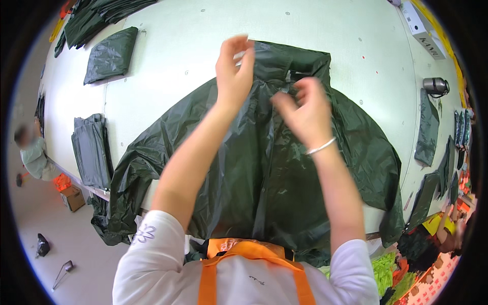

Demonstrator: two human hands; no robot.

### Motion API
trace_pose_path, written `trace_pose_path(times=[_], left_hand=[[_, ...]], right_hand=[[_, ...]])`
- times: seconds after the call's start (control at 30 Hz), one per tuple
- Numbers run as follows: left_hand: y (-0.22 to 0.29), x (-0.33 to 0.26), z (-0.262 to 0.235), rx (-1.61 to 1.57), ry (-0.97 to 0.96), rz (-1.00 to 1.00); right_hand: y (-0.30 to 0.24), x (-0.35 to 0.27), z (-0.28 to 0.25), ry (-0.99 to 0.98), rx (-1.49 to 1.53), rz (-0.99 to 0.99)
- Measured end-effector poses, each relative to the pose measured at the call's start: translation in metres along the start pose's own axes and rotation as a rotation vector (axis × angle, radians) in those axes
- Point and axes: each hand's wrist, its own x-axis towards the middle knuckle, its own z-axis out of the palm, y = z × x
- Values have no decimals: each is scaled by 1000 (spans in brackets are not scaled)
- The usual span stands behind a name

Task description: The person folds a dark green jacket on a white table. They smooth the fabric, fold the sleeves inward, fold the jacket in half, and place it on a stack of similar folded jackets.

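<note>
Dark green jacket (290,183) lies spread mid-view on the white table (173,51), collar end (302,57) at 12 o'clock, sleeves toward 8 and 4. Left hand (236,71) at 12, by the collar's left edge: fingers curled, thumb gap half open, nothing visible in it. Right hand (305,109) at 2, over the neck: fingers part-spread, thumb apart. Both blurred; can't tell if either touches fabric. Folded green bundle (112,56) at 10, folded stack (92,152) at 9, metal flask (434,86) between 2 and 3.
</note>
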Motion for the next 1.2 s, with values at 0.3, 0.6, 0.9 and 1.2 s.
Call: trace_pose_path(times=[0.3, 0.6, 0.9, 1.2], left_hand=[[4, -61, 6, 1042, -591, -385], [-20, -49, 7, 215, -708, -701], [-30, -63, 1, -35, -609, -674], [-18, -80, -2, 412, -460, -363]], right_hand=[[60, -36, 77, 319, 367, 66], [65, -21, 82, 329, 378, 109], [58, -20, 92, 225, 604, 238], [42, -47, 72, 160, 306, 96]])
